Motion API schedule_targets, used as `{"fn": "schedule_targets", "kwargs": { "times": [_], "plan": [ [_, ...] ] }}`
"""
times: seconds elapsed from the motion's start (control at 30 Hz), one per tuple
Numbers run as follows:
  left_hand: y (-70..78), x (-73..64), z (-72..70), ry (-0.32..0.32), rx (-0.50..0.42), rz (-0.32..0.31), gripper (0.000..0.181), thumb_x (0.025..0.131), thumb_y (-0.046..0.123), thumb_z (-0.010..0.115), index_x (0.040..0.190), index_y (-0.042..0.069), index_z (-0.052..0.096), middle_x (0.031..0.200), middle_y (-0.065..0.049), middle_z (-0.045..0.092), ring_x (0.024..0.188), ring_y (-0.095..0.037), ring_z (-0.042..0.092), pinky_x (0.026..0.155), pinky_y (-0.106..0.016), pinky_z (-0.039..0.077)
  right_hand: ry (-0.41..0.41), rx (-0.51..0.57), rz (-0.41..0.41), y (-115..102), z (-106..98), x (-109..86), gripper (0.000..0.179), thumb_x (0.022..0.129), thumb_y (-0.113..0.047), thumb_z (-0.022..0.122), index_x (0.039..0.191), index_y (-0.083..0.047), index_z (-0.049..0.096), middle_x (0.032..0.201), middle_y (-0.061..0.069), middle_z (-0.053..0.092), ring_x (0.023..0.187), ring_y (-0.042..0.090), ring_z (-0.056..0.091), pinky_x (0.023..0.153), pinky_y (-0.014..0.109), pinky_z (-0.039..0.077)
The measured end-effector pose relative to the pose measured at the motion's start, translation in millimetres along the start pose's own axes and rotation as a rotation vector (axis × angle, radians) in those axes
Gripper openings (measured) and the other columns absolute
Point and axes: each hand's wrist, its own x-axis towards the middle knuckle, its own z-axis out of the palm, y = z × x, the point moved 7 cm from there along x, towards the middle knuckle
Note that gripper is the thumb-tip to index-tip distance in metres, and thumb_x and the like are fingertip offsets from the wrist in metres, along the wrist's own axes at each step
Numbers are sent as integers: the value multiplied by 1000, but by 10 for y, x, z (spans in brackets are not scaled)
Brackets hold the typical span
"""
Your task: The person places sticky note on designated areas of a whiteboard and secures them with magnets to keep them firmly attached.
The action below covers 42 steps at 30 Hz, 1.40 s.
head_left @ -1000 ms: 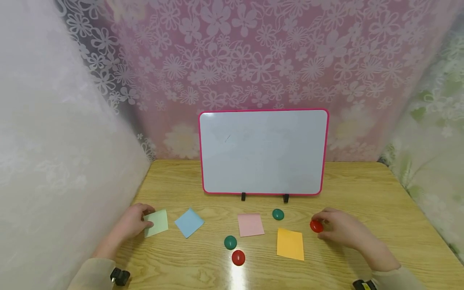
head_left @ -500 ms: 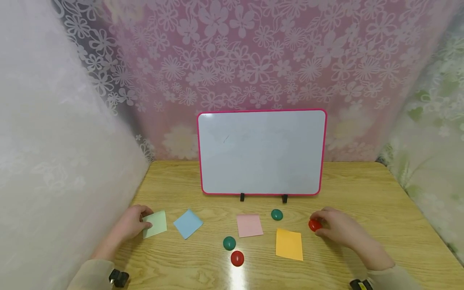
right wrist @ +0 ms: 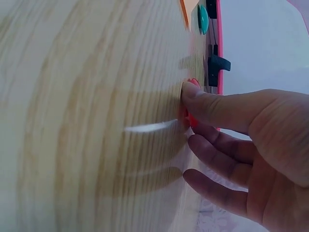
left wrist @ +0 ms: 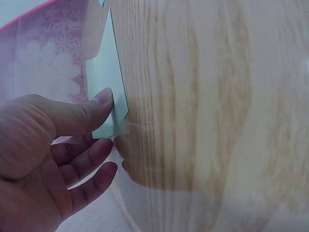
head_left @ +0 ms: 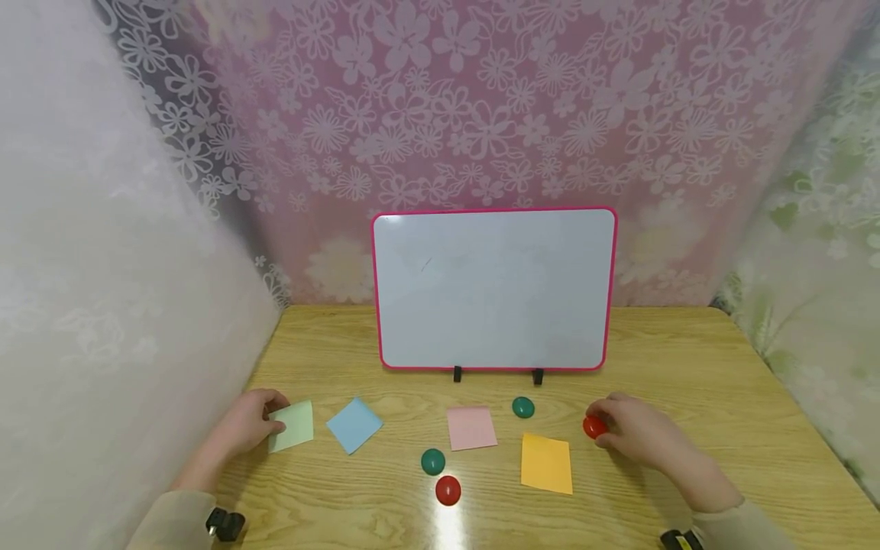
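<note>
My left hand (head_left: pixel 249 422) pinches the near-left corner of a pale green sticky note (head_left: pixel 296 428) between thumb and fingers. In the left wrist view the thumb lies over the note's (left wrist: pixel 104 72) face. On the right, my right hand (head_left: pixel 639 431) holds a red round magnet (head_left: pixel 593 427) by its edge, low at the tabletop. The right wrist view shows thumb and forefinger on this magnet (right wrist: pixel 194 119), the other fingers loosely bent. A blue sticky note (head_left: pixel 354 425) lies right of the left hand, and an orange sticky note (head_left: pixel 546 464) left of the right hand.
A pink-framed whiteboard (head_left: pixel 491 290) stands on black feet (head_left: pixel 538 376) at the table's back. Before it lie a pink sticky note (head_left: pixel 472 428), two green magnets, one near the board (head_left: pixel 523 407) and one further forward (head_left: pixel 433 461), and another red magnet (head_left: pixel 448 490). A wall (head_left: pixel 137 305) rises at left.
The right thumb has come up against the red magnet, which the fingers now cover more. The left hand keeps its pinch on the green note. The head view has shifted very slightly.
</note>
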Motion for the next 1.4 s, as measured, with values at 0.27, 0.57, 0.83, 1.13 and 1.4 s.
{"fn": "schedule_targets", "kwargs": {
  "times": [0.27,0.57,0.83,1.13,1.4],
  "plan": [
    [-3,-14,10,14,32,23,20,87,-7,80,105,0,75,95,-5,69,82,-20,56,73,-38,48,3,-14,-17,-30,-28,-3,37,82,-18,94,113,-9,75,102,-1,68,87,19,64,78,45,59],
    [12,-21,4,38,47,32,18,88,-11,76,102,2,75,96,-6,69,88,-22,60,78,-43,51,-9,-6,-25,-22,-14,-1,37,83,-18,94,113,-9,75,105,-1,68,89,18,65,80,43,59],
    [22,-41,6,45,51,55,16,91,-11,72,99,2,76,94,-8,69,88,-22,62,78,-45,53,-14,-9,-33,-30,-1,-7,36,83,-18,94,113,-8,75,105,-1,67,88,17,65,78,42,60],
    [21,-40,-20,73,46,98,16,92,-12,70,101,-1,76,97,-8,71,90,-26,66,80,-48,55,-7,-34,-63,-57,-5,-8,34,84,-19,93,112,-10,75,103,-2,66,86,15,64,75,40,59],
    [-13,-44,-16,58,21,55,14,93,-9,73,104,-1,76,99,-8,72,91,-26,66,80,-47,56,-16,-40,-62,-75,-13,-21,33,86,-19,92,113,-11,75,103,-2,66,86,14,64,74,38,59]
  ]
}}
